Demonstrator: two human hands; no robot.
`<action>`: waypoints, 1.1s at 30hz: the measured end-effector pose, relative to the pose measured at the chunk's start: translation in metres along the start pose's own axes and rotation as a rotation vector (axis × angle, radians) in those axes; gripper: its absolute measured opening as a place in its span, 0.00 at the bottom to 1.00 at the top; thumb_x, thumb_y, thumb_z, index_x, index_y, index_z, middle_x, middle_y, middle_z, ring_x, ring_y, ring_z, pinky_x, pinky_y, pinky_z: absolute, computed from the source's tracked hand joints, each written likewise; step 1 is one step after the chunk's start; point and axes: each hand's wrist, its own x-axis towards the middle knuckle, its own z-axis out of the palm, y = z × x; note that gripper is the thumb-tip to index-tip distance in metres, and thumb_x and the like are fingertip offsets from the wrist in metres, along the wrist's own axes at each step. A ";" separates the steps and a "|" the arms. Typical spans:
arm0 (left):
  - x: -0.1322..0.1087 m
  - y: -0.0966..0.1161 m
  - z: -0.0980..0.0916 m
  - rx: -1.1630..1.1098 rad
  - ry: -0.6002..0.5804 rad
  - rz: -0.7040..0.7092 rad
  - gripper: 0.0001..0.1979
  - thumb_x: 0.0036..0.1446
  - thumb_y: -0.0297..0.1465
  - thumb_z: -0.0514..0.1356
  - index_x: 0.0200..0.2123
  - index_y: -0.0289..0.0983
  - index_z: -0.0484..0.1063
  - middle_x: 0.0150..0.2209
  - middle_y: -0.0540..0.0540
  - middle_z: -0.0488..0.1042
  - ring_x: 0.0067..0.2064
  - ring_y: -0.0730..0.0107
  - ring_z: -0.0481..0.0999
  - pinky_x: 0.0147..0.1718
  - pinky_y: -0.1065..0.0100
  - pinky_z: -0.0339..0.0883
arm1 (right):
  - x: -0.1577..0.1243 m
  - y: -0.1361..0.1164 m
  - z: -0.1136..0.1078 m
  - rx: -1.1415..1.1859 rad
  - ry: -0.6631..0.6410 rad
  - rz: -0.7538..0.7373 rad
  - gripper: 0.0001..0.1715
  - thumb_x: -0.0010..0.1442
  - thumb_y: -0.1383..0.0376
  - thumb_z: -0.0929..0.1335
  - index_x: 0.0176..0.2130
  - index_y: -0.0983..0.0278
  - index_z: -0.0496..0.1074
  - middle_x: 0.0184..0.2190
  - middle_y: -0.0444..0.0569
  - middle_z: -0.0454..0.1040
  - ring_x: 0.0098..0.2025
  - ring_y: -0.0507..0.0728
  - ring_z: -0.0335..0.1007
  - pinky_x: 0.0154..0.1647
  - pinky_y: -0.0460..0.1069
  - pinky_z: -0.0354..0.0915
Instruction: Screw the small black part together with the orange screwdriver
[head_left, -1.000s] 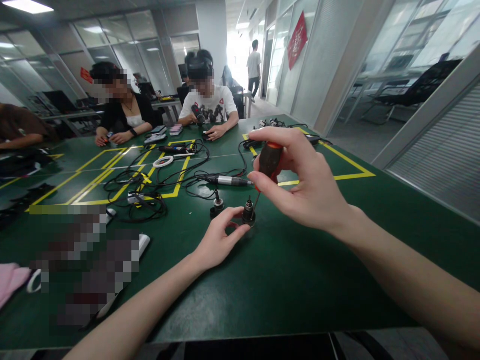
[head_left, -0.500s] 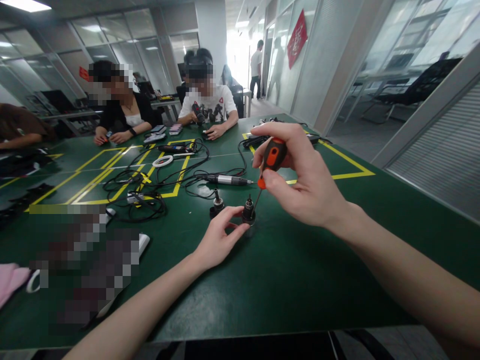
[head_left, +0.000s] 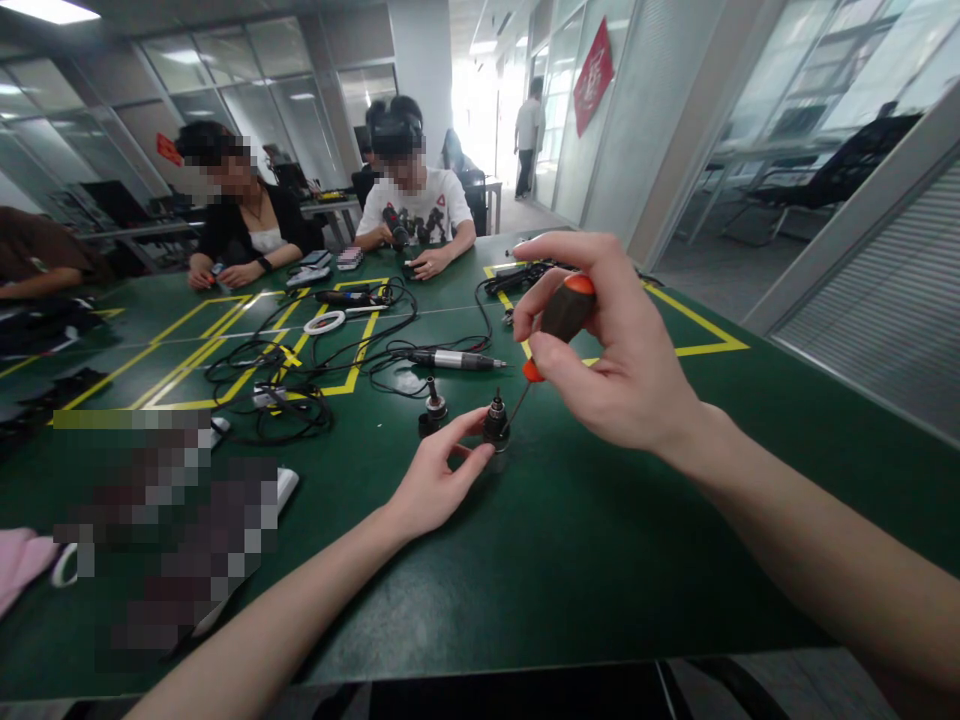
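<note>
My right hand (head_left: 607, 360) is closed round a screwdriver (head_left: 559, 325) with a black and orange handle. Its thin shaft slants down-left, and the tip meets a small black cylindrical part (head_left: 496, 424) standing on the green table (head_left: 615, 560). My left hand (head_left: 435, 475) pinches that part's base between thumb and forefinger. A second, similar black part (head_left: 431, 410) stands just to the left of it, untouched.
A silver pen-shaped tool (head_left: 454, 360) with its cable lies behind the parts, amid a tangle of black cables (head_left: 277, 385) and yellow floor-style tape lines. A white ring (head_left: 326, 322) lies further back. Other people sit at the far side; a pink cloth (head_left: 19, 565) is at the left edge.
My right hand has tilted the screwdriver handle up and to the right, so the shaft now leans more. My left hand has stayed on the part.
</note>
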 end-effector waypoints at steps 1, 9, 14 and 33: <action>0.000 0.000 0.000 0.001 0.002 0.000 0.24 0.70 0.37 0.61 0.66 0.38 0.71 0.61 0.38 0.79 0.56 0.56 0.80 0.49 0.59 0.79 | 0.000 0.000 0.000 0.012 0.001 -0.005 0.26 0.62 0.71 0.67 0.57 0.54 0.65 0.33 0.43 0.73 0.32 0.57 0.71 0.32 0.55 0.71; 0.000 0.001 0.000 0.015 0.034 -0.007 0.21 0.69 0.36 0.62 0.63 0.39 0.74 0.59 0.39 0.80 0.56 0.56 0.80 0.50 0.60 0.78 | 0.002 0.000 -0.001 0.017 0.068 -0.039 0.20 0.61 0.71 0.66 0.52 0.55 0.65 0.34 0.43 0.72 0.30 0.56 0.67 0.34 0.55 0.71; 0.000 0.001 0.000 0.002 0.047 -0.007 0.20 0.69 0.35 0.63 0.62 0.39 0.74 0.58 0.40 0.80 0.55 0.57 0.80 0.49 0.61 0.78 | 0.001 0.001 0.000 0.017 0.055 -0.023 0.20 0.61 0.70 0.66 0.52 0.55 0.65 0.36 0.43 0.74 0.31 0.56 0.68 0.36 0.55 0.71; 0.000 -0.001 0.000 -0.014 0.054 -0.004 0.21 0.68 0.35 0.63 0.62 0.40 0.74 0.57 0.40 0.80 0.54 0.58 0.81 0.47 0.62 0.78 | 0.001 0.004 0.001 0.021 0.049 -0.046 0.21 0.60 0.72 0.67 0.52 0.57 0.65 0.40 0.45 0.75 0.32 0.55 0.70 0.37 0.56 0.71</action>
